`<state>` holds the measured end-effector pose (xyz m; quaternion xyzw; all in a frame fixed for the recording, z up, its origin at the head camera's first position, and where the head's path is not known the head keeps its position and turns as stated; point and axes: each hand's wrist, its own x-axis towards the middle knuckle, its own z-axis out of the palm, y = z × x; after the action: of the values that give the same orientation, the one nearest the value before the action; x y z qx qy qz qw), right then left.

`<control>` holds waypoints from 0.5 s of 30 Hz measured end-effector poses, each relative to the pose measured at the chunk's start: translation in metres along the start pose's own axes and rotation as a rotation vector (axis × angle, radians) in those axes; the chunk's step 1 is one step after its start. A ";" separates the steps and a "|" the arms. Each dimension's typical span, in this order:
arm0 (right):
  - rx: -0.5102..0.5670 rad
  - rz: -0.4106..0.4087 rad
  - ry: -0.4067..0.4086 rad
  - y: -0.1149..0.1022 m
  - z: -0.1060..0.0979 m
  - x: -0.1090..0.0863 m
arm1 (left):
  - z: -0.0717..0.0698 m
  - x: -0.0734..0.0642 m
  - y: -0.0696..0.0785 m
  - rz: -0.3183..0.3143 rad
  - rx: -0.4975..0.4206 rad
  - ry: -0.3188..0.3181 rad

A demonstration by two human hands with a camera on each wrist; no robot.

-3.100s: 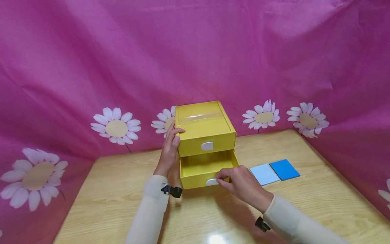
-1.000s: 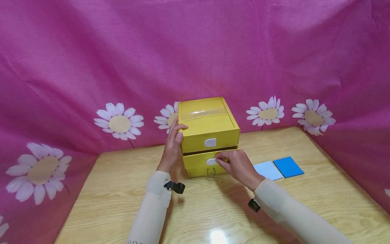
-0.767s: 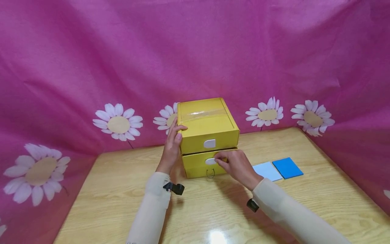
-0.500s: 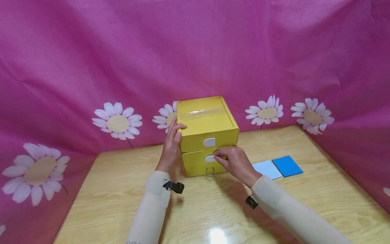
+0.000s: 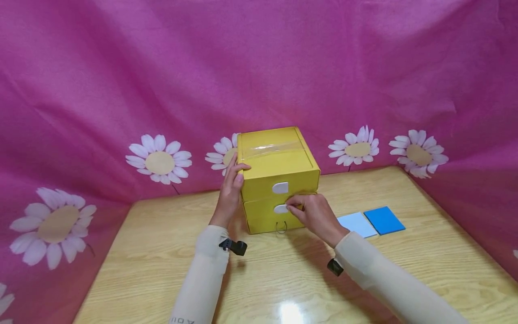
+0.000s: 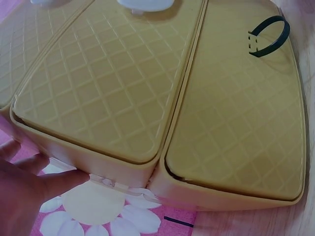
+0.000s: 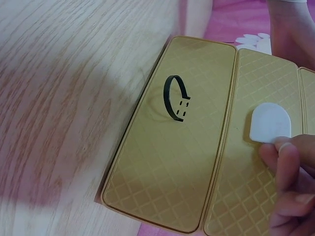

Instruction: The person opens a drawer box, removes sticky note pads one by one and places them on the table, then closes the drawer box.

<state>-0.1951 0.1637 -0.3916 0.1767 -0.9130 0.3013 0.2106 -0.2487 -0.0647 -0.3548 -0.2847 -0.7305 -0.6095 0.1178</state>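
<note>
Pinching the white tab (image 7: 270, 123) between thumb and curled fingers, the right hand (image 5: 317, 216) holds the middle drawer (image 7: 241, 182) of a yellow box (image 5: 283, 164). The left hand (image 5: 229, 195) lies against the box's left side with its fingers fairly straight, one tip over the top edge, and it seems to brace the box rather than grip it. All three fronts look level or nearly so: the top drawer (image 5: 301, 182) with its own tab, the middle one, and the bottom drawer (image 7: 172, 167) with its black loop (image 7: 170, 98). Judged from that, shutting the middle drawer looks all but done, and little seems left besides letting go of the tab; what any drawer contains cannot be told. The box stands upright toward the back of a pale wood-grained bench (image 5: 162, 252), clear tape (image 5: 271, 149) across its top. To its right lie a pale blue square (image 5: 358, 224), partly hidden behind the right hand, and a deeper blue square (image 5: 384, 220) just beside it. A glare spot shines near the front edge. Magenta cloth (image 5: 259, 67) printed with white daisies walls the bench at the back and both sides.
</note>
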 end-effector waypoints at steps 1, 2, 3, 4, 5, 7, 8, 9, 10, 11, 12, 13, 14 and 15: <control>0.001 -0.001 0.000 0.000 0.000 0.000 | 0.000 0.000 0.001 -0.003 0.004 0.001; 0.004 -0.003 0.000 0.000 0.001 0.000 | -0.001 0.000 0.001 -0.005 0.008 0.002; 0.006 -0.004 0.001 0.000 0.001 0.000 | -0.001 0.000 0.001 -0.003 0.008 0.003; 0.010 -0.003 0.002 0.000 0.001 0.001 | -0.001 0.000 0.001 -0.002 0.009 0.005; 0.015 -0.002 0.002 0.000 0.002 0.001 | -0.001 0.000 0.000 0.000 0.009 0.008; 0.021 0.003 0.005 -0.001 0.001 0.001 | -0.001 0.000 0.000 0.009 0.008 0.012; 0.023 0.007 0.007 -0.001 0.001 0.001 | -0.001 0.000 0.000 0.013 0.008 0.011; 0.025 0.013 0.009 -0.001 0.001 0.001 | -0.001 0.001 0.000 0.015 0.006 0.010; 0.026 0.019 0.009 -0.001 0.001 0.001 | 0.000 0.001 0.000 0.015 0.007 0.010; 0.025 0.022 0.010 -0.001 0.001 0.001 | 0.000 0.001 0.000 0.016 0.007 0.009; 0.025 0.027 0.012 -0.001 0.001 0.001 | 0.000 0.001 0.000 0.019 0.006 0.009; 0.027 0.032 0.012 -0.001 0.001 0.001 | 0.000 0.001 0.000 0.018 0.004 0.007; 0.027 0.035 0.013 -0.001 0.001 0.001 | 0.000 0.001 0.000 0.016 0.005 0.006; 0.028 0.037 0.013 -0.001 0.001 0.001 | 0.000 0.001 0.000 0.014 0.005 0.006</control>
<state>-0.1954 0.1617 -0.3914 0.1610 -0.9105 0.3189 0.2083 -0.2494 -0.0645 -0.3541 -0.2877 -0.7296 -0.6076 0.1252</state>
